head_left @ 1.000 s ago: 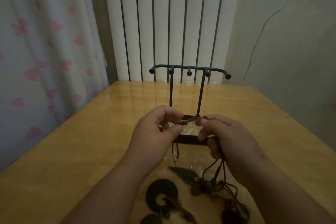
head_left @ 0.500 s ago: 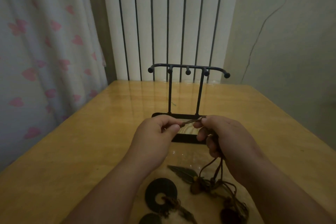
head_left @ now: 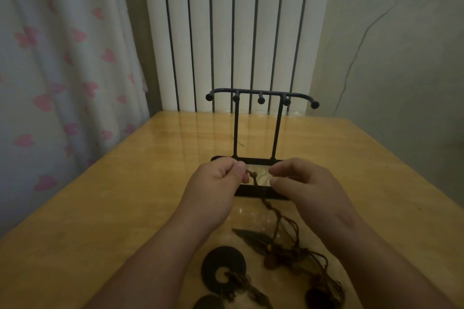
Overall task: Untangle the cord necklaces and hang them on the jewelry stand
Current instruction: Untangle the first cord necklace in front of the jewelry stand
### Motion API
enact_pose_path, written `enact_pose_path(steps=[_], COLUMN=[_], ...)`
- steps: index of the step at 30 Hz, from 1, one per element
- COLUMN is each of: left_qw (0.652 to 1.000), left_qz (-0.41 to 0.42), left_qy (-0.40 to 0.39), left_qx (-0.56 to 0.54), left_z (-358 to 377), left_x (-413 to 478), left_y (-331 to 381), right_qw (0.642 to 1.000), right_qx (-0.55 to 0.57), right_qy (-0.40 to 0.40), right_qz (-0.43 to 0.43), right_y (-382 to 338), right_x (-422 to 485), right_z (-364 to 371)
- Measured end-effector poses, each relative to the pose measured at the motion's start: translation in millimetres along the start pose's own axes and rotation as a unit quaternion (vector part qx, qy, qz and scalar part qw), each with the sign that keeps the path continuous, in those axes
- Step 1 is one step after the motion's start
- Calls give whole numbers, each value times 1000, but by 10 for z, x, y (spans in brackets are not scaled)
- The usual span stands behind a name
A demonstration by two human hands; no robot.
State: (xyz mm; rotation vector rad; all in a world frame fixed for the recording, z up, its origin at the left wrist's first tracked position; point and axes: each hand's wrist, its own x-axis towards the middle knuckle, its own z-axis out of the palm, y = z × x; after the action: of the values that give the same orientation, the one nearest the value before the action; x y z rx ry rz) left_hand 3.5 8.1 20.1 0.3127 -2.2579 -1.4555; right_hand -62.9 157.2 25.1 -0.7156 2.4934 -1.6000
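Note:
A black metal jewelry stand (head_left: pixel 261 98) with several knobbed hooks stands empty at the table's middle, just beyond my hands. My left hand (head_left: pixel 216 183) pinches the top end of a brown cord necklace (head_left: pixel 273 211). The cord hangs down and right to a tangle of cords and beads (head_left: pixel 283 253) lying on the table. My right hand (head_left: pixel 303 183) hovers beside the cord with thumb and forefinger apart, holding nothing. A dark leaf pendant (head_left: pixel 253 236) and a black ring pendant (head_left: pixel 223 268) lie near the tangle.
The wooden table (head_left: pixel 125 208) carries a shiny transparent cover (head_left: pixel 253 213) under the necklaces. A white radiator (head_left: pixel 236 32) rises behind the far edge. A curtain with pink hearts (head_left: pixel 57 70) hangs at the left and a plain wall stands at the right.
My right hand has let go of the cord and its bundle, which has dropped to the table. The cord now hangs from my left hand only. Both hands sit slightly lower.

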Motion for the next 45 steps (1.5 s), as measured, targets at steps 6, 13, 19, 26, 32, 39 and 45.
enact_pose_path(steps=[6, 13, 19, 26, 32, 39, 45], left_qw=[1000, 999, 999, 997, 989, 992, 990], left_qz=[16, 16, 28, 65, 109, 89, 100], left_qy=[-16, -39, -35, 34, 26, 2, -5], left_qx=[17, 0, -17, 38, 93, 88, 102], left_z=[7, 16, -3, 21, 40, 4, 15], left_x=[5, -2, 17, 9, 5, 19, 32], left_y=[-33, -56, -55, -75, -71, -54, -78], right_qw=[998, 998, 998, 962, 951, 977, 986], right_qx=[-19, -14, 67, 245, 256, 188, 153], right_qy=[-26, -10, -6, -90, -134, -77, -35], right_qz=[-49, -54, -16, 82, 113, 60, 56], right_y=[2, 14, -10, -83, -60, -35, -7], right_x=[-20, -25, -3, -40, -1, -7, 7], right_z=[66, 82, 41, -44, -58, -23, -13])
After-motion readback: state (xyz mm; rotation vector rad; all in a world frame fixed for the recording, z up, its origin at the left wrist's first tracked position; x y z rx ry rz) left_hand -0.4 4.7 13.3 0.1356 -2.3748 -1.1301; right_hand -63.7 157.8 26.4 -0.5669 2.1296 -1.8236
